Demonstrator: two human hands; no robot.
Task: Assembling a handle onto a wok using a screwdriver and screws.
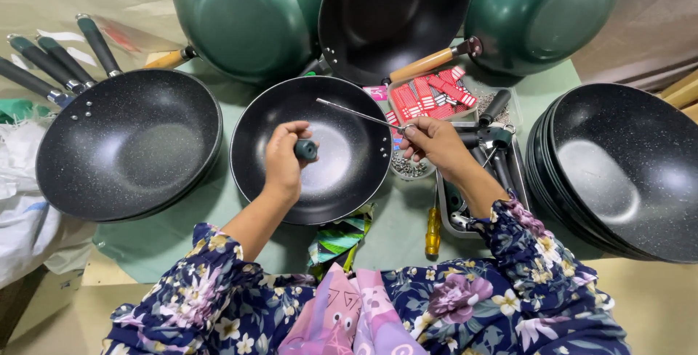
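Far left: a stack of black speckled pans [129,144], number in the stack not countable, with four dark handles [51,64] fanning out up and left. A white bag [22,210] lies beside it at the frame edge.

Upper row, three pans propped up: one green pan [247,17] showing its underside, with a wooden handle; one black pan [392,13] showing its inside, with a wooden handle [425,63]; one second green pan [542,10] at upper right.

Centre: one black handleless pan [342,180] flat on the green table [407,231]. The left hand [283,159] is over it, fingers curled closed around one dark handle grip [306,150], whose round end shows past the fingers.

The right hand [435,144] sits at the pan's right rim, fingertips pinched closed on one thin metal rod [356,113], which slants up and left over the pan.

Behind that hand: one clear tub of red-and-white packets [432,95]. Below it, a heap of small metal fasteners [407,168], uncounted. One metal tray [502,162] holds more dark handle grips, count unclear. One yellow-handled screwdriver [433,231] lies just beside the tray.

Far right: a second stack of black pans [625,166], several rims visible, exact number not readable.
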